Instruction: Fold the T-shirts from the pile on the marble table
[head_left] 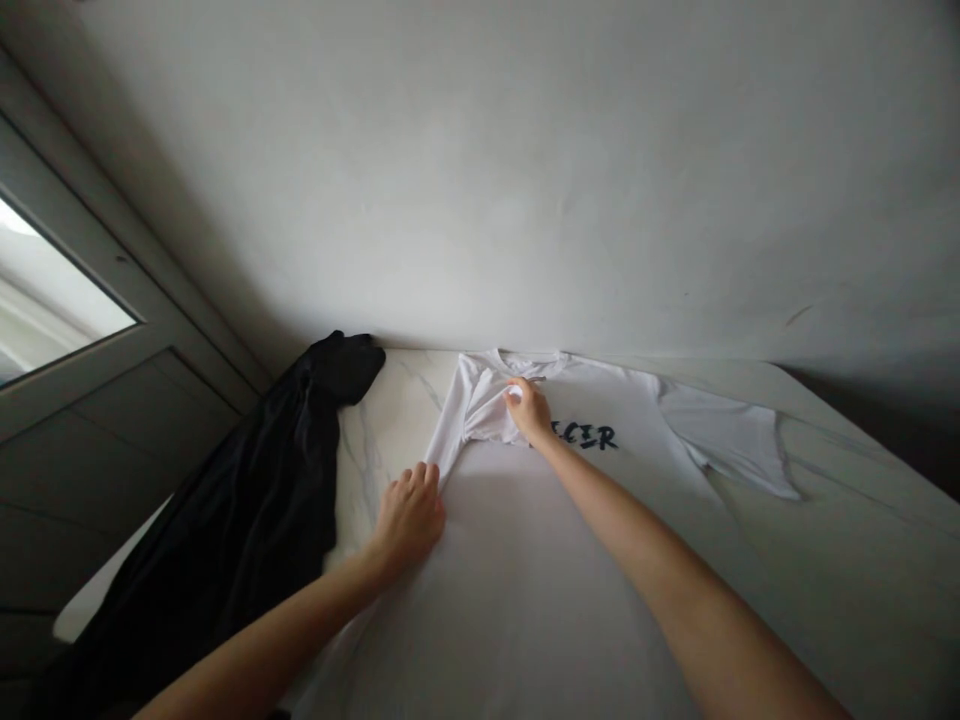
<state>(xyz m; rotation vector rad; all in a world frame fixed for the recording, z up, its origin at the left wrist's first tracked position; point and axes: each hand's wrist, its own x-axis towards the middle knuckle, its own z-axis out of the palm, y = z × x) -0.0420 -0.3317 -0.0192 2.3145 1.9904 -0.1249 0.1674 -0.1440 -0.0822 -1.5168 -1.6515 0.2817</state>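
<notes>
A white T-shirt [517, 540] with dark lettering across its chest lies spread on the table, its collar towards the wall. Its right-hand sleeve is stretched out flat, while the left side is folded inward over the chest and covers part of the lettering. My left hand [412, 510] is closed on the shirt's left edge, fingers curled over the cloth. Near the collar, my right hand [529, 408] pinches the folded-over sleeve cloth between thumb and fingers. My right hand and forearm hide some of the print.
A black garment [270, 480] lies along the left side of the marble-patterned table [847, 470] and hangs over its edge. A pale wall [525, 180] rises directly behind the table. At the left stands a door [97, 430] with a glass pane.
</notes>
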